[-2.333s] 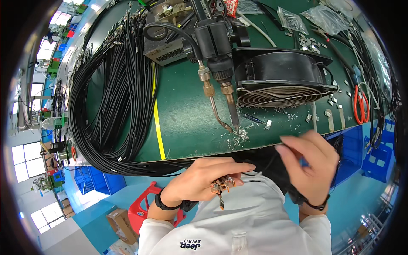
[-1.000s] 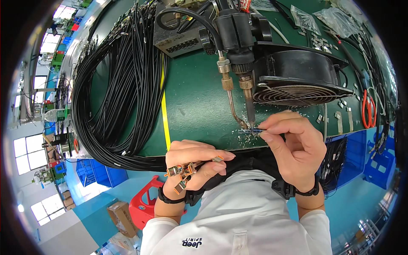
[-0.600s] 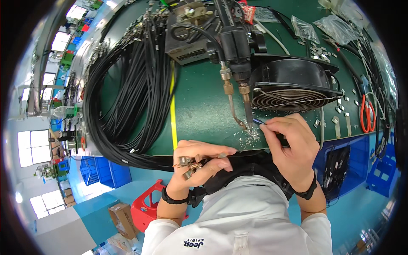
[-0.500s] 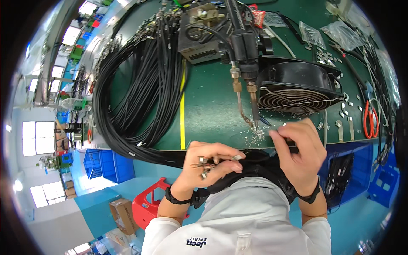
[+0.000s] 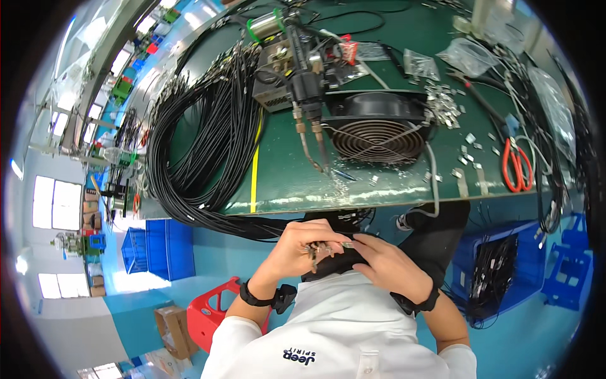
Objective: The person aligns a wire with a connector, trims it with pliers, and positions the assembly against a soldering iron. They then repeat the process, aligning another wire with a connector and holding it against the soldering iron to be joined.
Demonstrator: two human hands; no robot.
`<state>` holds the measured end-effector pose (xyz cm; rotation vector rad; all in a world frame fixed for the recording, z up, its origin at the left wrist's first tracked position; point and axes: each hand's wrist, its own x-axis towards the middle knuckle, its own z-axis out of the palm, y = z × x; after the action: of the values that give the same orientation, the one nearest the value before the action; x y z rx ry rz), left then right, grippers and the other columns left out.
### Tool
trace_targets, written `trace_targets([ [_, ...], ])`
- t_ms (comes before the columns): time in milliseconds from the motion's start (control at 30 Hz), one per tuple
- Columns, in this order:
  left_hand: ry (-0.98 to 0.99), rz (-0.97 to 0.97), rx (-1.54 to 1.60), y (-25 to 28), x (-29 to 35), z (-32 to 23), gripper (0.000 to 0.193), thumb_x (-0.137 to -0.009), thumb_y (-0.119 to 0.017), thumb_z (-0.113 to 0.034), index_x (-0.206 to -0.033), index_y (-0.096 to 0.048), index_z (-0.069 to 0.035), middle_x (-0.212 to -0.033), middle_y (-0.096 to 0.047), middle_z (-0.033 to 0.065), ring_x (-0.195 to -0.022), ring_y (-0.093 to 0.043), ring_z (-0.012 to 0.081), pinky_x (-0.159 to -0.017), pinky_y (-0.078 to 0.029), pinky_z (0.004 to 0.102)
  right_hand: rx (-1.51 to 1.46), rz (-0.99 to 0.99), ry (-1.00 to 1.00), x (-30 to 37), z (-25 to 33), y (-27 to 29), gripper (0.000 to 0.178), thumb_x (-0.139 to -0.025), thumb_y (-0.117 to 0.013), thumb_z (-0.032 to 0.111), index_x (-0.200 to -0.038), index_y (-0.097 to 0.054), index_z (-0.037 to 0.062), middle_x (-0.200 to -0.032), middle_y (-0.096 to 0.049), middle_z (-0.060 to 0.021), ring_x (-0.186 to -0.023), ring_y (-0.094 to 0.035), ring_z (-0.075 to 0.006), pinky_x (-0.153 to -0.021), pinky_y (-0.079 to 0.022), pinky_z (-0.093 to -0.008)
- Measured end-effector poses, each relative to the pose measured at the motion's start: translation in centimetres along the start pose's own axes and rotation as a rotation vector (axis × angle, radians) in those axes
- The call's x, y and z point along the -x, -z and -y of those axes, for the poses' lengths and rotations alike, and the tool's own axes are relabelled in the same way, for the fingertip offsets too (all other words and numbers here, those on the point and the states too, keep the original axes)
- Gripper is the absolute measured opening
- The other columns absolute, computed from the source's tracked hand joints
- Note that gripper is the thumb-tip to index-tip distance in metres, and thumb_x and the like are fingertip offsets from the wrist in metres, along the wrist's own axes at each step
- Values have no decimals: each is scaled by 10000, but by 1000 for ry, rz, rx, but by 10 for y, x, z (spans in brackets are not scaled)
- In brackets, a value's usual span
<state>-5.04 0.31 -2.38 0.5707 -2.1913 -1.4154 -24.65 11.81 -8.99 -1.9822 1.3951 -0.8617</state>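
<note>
My left hand (image 5: 302,247) is closed round a bunch of thin black cables, with several small metal connectors (image 5: 314,251) poking out between its fingers. One small silvery connector (image 5: 347,244) shows at the tips of its thumb and forefinger. From the other side, my right hand (image 5: 392,266) meets that connector with its fingertips; its thumb lies lower and the exact grip is partly hidden. Both hands are over my lap, just below the table edge. The bunch of black cables (image 5: 189,158) runs from a large loop on the table down toward my left hand.
On the green table (image 5: 284,164) stand a soldering fixture (image 5: 309,88) with its tip pointing down and a black fan (image 5: 379,136). Solder crumbs lie below the tip. Loose metal shells (image 5: 445,107), red-handled scissors (image 5: 517,165) and plastic bags are at right. A blue crate (image 5: 464,252) stands below the table.
My right hand has come down and left from near the solder crumbs to meet my left hand. The left hand keeps its cables. The view has shifted, with the table items now further left.
</note>
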Motion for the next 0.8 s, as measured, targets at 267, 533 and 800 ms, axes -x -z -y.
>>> trace_targets([
  [267,-13,195,-80,-7,5,-24,153,-815,-647,37,-959,-702,40,-768,-689,128,-649,-614,221,-594,-479,299,-520,-423,-50,22,65,22,401,-749,-786,39,-1111,-629,-35,-975,-662,-144,-727,-655,-220,-658,-547,-281],
  [533,-116,331,-46,6,22,-22,234,-722,-590,58,-943,-666,40,-834,-682,144,-710,-645,257,-632,-510,323,-339,-584,146,9,84,-3,182,-732,-767,-26,-896,-687,-21,-773,-675,-104,-636,-651,-208,-568,-522,-276],
  [800,-132,636,242,35,-11,-29,261,-768,-524,24,-996,-650,42,-832,-675,167,-705,-658,286,-651,-517,337,-85,-482,199,2,117,33,162,-673,-754,-81,-798,-671,-20,-718,-675,-127,-587,-653,-252,-525,-515,-298],
])
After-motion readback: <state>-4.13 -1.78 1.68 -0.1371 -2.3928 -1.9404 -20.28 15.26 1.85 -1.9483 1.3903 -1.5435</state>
